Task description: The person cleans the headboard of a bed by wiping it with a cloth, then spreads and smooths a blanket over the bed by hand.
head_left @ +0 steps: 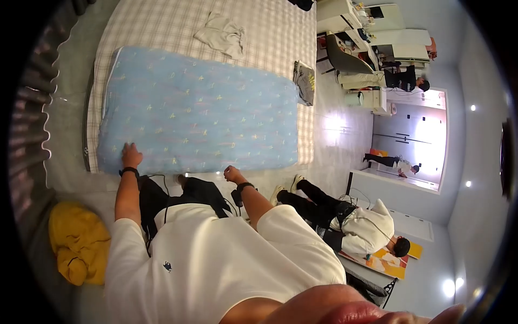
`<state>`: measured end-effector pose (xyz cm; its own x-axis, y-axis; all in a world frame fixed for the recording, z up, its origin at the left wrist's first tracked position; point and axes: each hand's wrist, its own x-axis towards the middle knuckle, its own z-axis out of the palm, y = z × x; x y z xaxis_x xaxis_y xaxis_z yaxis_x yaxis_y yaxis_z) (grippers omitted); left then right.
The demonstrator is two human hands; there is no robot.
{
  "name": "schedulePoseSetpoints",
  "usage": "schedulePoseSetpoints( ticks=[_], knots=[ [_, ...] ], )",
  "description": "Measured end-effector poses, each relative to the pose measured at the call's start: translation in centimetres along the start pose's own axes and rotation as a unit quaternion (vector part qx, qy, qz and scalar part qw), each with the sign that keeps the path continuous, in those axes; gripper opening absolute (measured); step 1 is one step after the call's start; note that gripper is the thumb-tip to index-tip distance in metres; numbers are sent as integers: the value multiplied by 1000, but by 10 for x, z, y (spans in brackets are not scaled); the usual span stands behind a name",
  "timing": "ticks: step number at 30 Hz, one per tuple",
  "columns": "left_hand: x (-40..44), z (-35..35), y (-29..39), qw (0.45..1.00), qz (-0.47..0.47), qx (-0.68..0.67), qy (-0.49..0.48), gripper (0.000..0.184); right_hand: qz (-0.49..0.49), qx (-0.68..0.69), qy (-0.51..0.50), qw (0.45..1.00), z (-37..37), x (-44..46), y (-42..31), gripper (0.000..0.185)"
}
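A light-blue patterned quilt (199,108), folded into a thick rectangle, lies on the bed. My left hand (131,155) rests on its near left part with fingers spread. At the quilt's near edge, right of the middle, my right hand (233,174) is closed with curled fingers that appear to pinch the edge. Beyond the quilt, a crumpled pale cloth (222,35) lies on the checked bed sheet (156,24). A folded dark grey garment (305,83) sits by the quilt's right end.
A yellow bundle of fabric (80,243) is on the left, near a curtain (29,113). One person in a white top (367,227) stands close on my right; two others are farther off. A chair (348,54) stands by a desk at upper right.
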<state>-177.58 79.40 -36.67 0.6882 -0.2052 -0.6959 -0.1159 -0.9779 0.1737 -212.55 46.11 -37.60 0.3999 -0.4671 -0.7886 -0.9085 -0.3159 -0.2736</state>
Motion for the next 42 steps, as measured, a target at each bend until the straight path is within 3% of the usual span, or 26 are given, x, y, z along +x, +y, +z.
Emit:
schedulePoseSetpoints(
  ticks=[4, 5, 7, 8, 9, 11, 13, 15, 17, 19, 20, 22, 25, 27, 28, 29, 30, 32, 34, 39, 42],
  knots=[
    [26, 30, -78, 999, 9, -38, 2, 58, -143, -67, 8, 987, 40, -3, -74, 24],
    [25, 31, -99, 997, 27, -44, -58, 56, -180, -70, -2, 981, 46, -13, -113, 25],
    [46, 27, -126, 991, 43, -54, -118, 54, -184, 31, -62, 980, 53, -26, -186, 30],
    [64, 25, -131, 989, 18, -70, -132, 54, -128, 55, -101, 985, 56, -28, -223, 32],
    [82, 21, -136, 986, -6, -83, -146, 55, -189, 50, -75, 978, 65, -25, -243, 33],
    [94, 8, -139, 980, -27, -73, -181, 56, -220, 22, -47, 974, 78, -16, -279, 33],
    [90, -42, -114, 989, -49, -136, -7, 48, -255, -7, -21, 967, 91, -18, -298, 34],
    [103, -61, -100, 991, -58, -118, 38, 51, -223, -88, 5, 971, 92, -3, -312, 36],
    [128, -58, -99, 992, -57, -85, 73, 54, -215, -75, 9, 974, 82, 16, -317, 38],
    [171, -34, -111, 956, 20, -289, 55, 61, -227, -27, 36, 973, 68, 39, -309, 41],
    [172, -54, -101, 957, 18, -284, 59, 61, -242, 16, 65, 968, 56, 56, -304, 41],
    [166, -108, -68, 969, 137, -159, 133, 68, -201, 30, 100, 974, 19, 80, -316, 45],
    [260, -107, -47, 955, 15, -220, 198, 66, -253, 12, 203, 946, -27, 143, -342, 47],
    [304, -90, -40, 940, 80, -136, 304, 64, -312, -9, 256, 915, -38, 192, -363, 52],
    [303, -69, -44, 948, 68, -143, 277, 64, -331, -25, 271, 904, -39, 216, -383, 54],
    [315, -64, -38, 950, 45, -165, 261, 62, -323, -29, 238, 915, -28, 241, -407, 59],
    [315, -68, -22, 940, 36, -148, 304, 59, -314, -34, 214, 924, -26, 260, -427, 63],
    [318, -71, -10, 930, 19, -128, 344, 56, -181, -105, 106, 972, -20, 263, -500, 70],
    [328, -62, -22, 919, 41, -117, 373, 55, -174, -137, 90, 971, -4, 281, -551, 72],
    [358, -54, -32, 925, 36, -94, 367, 58, -79, -180, 70, 978, 8, 361, -572, 79],
    [350, -60, -39, 947, -20, -90, 309, 58, -66, -89, 46, 993, 8, 387, -569, 81]
  ],
)
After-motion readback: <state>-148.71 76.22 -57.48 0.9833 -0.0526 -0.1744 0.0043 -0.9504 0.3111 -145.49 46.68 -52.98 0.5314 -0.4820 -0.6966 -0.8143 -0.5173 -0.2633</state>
